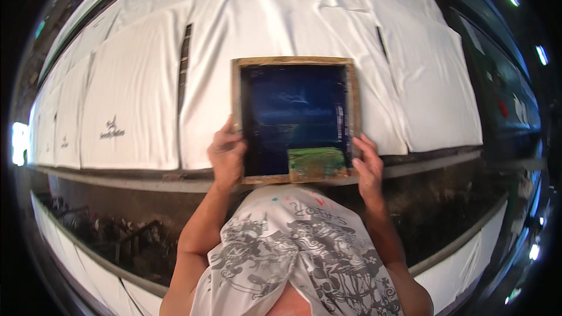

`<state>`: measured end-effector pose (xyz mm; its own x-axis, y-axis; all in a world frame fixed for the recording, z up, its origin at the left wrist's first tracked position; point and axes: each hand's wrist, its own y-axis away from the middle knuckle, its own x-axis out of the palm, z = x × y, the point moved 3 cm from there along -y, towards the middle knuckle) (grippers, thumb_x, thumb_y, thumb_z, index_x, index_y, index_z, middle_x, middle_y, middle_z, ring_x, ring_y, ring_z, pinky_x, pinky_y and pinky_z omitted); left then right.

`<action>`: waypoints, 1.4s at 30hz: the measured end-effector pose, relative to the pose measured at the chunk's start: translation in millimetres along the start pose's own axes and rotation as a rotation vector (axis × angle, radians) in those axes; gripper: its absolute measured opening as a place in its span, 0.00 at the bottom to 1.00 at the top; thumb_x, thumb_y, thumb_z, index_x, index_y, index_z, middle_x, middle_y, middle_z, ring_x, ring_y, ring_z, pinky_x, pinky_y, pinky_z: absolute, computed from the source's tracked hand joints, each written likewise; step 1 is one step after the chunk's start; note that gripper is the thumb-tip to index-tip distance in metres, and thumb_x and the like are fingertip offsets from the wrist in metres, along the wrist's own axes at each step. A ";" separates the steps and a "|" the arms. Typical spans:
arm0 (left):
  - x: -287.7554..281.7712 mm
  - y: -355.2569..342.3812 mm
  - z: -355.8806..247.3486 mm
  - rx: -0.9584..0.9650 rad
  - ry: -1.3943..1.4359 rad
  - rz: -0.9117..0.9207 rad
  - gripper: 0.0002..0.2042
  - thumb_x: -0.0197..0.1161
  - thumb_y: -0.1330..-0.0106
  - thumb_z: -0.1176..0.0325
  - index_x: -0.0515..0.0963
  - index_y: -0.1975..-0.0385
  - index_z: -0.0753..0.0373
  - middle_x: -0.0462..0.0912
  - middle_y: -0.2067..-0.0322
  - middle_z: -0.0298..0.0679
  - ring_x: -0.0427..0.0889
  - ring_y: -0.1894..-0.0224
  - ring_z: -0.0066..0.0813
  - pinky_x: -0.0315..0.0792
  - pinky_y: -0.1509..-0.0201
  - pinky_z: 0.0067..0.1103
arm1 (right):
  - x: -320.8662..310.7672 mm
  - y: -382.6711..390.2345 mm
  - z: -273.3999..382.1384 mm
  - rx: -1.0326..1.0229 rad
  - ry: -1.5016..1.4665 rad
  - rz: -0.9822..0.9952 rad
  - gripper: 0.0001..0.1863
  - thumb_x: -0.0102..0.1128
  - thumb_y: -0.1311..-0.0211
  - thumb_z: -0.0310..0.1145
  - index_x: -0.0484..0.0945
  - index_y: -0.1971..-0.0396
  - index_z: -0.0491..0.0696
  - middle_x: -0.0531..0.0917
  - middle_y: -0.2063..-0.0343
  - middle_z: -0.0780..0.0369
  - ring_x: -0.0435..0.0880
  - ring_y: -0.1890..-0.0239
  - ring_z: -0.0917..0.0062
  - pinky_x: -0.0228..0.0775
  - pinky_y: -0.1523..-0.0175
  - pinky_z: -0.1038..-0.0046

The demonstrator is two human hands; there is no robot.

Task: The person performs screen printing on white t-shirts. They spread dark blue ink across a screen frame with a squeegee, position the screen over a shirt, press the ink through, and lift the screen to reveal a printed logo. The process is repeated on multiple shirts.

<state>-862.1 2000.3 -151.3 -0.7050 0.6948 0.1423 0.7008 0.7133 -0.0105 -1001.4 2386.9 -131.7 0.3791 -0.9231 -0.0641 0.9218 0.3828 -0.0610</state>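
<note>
A wooden-rimmed screen printing frame point(293, 60) with a dark blue mesh point(281, 105) is in front of my body, above the near edge of a long table. My left hand point(227, 155) grips its left side near the lower corner, fingers curled on the wood. On the opposite side my right hand point(369, 167) holds the right rim, thumb and fingers bent against it. Inside the frame, at the lower right, rests a flat green, paint-stained block point(319, 164), perhaps a squeegee. Behind the frame spreads a white cloth point(252, 23), partly covered by it.
More white cloths lie along the table, one at the left point(132, 93) bearing a small dark print, another at the right point(433, 82). Dark gaps separate them. The table's near edge point(158, 180) runs by my waist. White cloth point(82, 269) also lies behind me at the lower left.
</note>
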 end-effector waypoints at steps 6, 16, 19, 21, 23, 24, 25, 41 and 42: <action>-2.8 -0.1 9.1 0.032 -0.024 0.021 0.11 0.70 0.38 0.91 0.88 0.62 0.67 0.80 0.21 0.53 0.83 0.24 0.37 0.72 0.18 0.33 | -0.6 2.0 1.9 0.000 -0.003 0.002 0.36 0.66 0.34 0.31 0.81 0.26 0.35 0.68 0.16 0.45 0.62 0.12 0.57 0.44 0.08 0.53; 5.6 -0.9 1.6 -0.010 0.119 0.042 0.12 0.67 0.37 0.94 0.84 0.62 0.69 0.77 0.20 0.57 0.83 0.24 0.39 0.76 0.20 0.32 | -5.1 0.4 1.0 -0.003 -0.004 0.041 0.36 0.66 0.33 0.31 0.81 0.24 0.37 0.67 0.16 0.44 0.60 0.11 0.56 0.42 0.07 0.52; 2.3 -1.9 4.9 0.007 0.101 0.033 0.10 0.68 0.37 0.92 0.86 0.64 0.68 0.79 0.21 0.55 0.85 0.26 0.36 0.77 0.23 0.31 | -3.2 -1.0 -0.9 -0.014 -0.030 0.033 0.35 0.68 0.32 0.30 0.81 0.25 0.38 0.67 0.16 0.45 0.61 0.11 0.57 0.43 0.07 0.53; 2.0 -3.7 6.2 0.011 0.053 0.035 0.09 0.68 0.36 0.91 0.86 0.64 0.69 0.79 0.21 0.56 0.86 0.27 0.36 0.78 0.23 0.31 | -4.6 -1.5 -0.3 0.019 -0.008 0.026 0.35 0.66 0.31 0.29 0.79 0.24 0.36 0.67 0.15 0.45 0.60 0.10 0.57 0.41 0.07 0.54; 2.9 -5.4 7.2 -0.002 0.111 0.045 0.09 0.68 0.35 0.91 0.86 0.64 0.69 0.79 0.21 0.57 0.86 0.27 0.37 0.78 0.22 0.32 | 0.0 -3.3 3.0 0.046 0.005 0.015 0.33 0.66 0.30 0.25 0.80 0.24 0.35 0.67 0.15 0.46 0.65 0.12 0.58 0.51 0.09 0.56; 5.4 -5.7 8.5 -0.008 0.141 0.049 0.09 0.68 0.35 0.91 0.85 0.64 0.69 0.79 0.21 0.57 0.86 0.27 0.37 0.78 0.22 0.32 | -1.6 -3.4 1.3 0.056 0.025 -0.029 0.32 0.67 0.29 0.24 0.81 0.26 0.37 0.70 0.17 0.47 0.69 0.15 0.58 0.56 0.12 0.56; 6.7 -6.3 6.8 0.021 0.129 0.068 0.10 0.67 0.35 0.92 0.86 0.61 0.69 0.80 0.22 0.57 0.85 0.26 0.37 0.78 0.20 0.32 | 0.8 -4.7 -1.0 0.067 0.038 -0.068 0.30 0.68 0.29 0.23 0.83 0.27 0.39 0.73 0.19 0.48 0.73 0.18 0.58 0.62 0.14 0.57; 16.5 -130.1 -96.5 0.475 -1.336 0.623 0.44 0.88 0.40 0.66 0.77 0.20 0.54 0.72 0.16 0.44 0.78 0.21 0.53 0.77 0.17 0.43 | 61.3 -3.4 84.6 -0.620 0.835 0.497 0.21 0.73 0.37 0.23 0.92 0.43 0.46 0.90 0.45 0.57 0.89 0.38 0.58 0.81 0.31 0.55; 24.6 -133.6 -102.4 0.431 -1.407 0.682 0.47 0.89 0.42 0.64 0.76 0.19 0.53 0.69 0.14 0.42 0.76 0.20 0.54 0.75 0.16 0.43 | 62.0 -5.1 85.5 -0.625 0.829 0.481 0.22 0.71 0.37 0.20 0.92 0.43 0.45 0.90 0.46 0.56 0.90 0.39 0.57 0.81 0.31 0.54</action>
<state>-961.9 1912.7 -45.0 0.0012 0.2334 -0.9724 0.9983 0.0567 0.0148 -975.7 2324.6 -50.2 0.2979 -0.4567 -0.8382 0.4063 0.8553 -0.3216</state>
